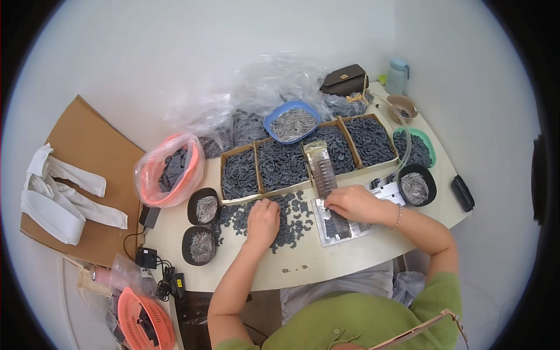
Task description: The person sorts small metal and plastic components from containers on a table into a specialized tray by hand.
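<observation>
My left hand (263,223) is over a loose spread of small dark grey plastic pieces (294,224) on the table. Its fingers are bent and drawn together at the tips; whatever they pinch is too small to make out. Over a silvery metal fixture (322,224), my right hand (354,203) has its fingers curled and tips together, and what lies between them is hidden. A slotted metal strip (322,172) runs from the boxes down onto the fixture, passing beside the right fingertips. Dark pieces sit in part of the fixture, next to the right hand.
Cardboard boxes (257,169) full of dark pieces line the back, with a blue bowl (267,126) of metal pins on them. Black bowls (189,217) of pins stand left and right (432,188). A pink basket (149,189), clear hose (408,146) and black case (462,193) flank the work.
</observation>
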A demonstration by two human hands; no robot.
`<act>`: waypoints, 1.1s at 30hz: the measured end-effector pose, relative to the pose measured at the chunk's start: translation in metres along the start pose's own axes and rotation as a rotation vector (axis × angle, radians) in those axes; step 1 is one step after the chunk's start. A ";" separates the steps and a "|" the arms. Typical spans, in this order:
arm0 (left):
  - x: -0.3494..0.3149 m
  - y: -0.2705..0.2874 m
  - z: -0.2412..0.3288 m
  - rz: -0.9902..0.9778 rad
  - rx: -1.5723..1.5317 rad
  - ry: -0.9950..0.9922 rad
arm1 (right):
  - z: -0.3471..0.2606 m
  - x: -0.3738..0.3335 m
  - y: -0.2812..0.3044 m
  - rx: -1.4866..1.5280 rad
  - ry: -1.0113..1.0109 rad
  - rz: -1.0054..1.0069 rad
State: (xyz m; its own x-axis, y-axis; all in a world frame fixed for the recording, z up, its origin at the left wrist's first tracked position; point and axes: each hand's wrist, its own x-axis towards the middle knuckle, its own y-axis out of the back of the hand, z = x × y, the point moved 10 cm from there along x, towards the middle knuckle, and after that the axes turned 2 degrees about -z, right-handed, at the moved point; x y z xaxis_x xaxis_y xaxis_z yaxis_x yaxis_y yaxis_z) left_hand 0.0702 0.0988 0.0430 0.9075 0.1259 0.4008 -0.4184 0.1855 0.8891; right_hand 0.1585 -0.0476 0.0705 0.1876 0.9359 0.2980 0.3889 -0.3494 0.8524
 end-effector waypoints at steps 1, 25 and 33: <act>0.001 -0.003 0.003 -0.007 0.002 -0.009 | 0.000 -0.009 -0.005 -0.052 0.015 0.008; -0.016 0.027 -0.012 -0.009 -0.569 0.252 | -0.064 0.034 -0.101 -0.050 0.240 -0.158; -0.009 0.016 0.013 -0.070 -0.559 0.182 | -0.003 0.025 -0.007 0.195 -0.002 0.082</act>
State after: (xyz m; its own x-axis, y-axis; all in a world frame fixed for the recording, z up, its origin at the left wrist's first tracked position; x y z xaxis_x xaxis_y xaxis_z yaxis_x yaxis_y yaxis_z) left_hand 0.0555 0.0880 0.0565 0.9333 0.2507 0.2570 -0.3588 0.6785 0.6410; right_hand 0.1574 -0.0211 0.0734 0.2274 0.9038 0.3625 0.5390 -0.4268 0.7262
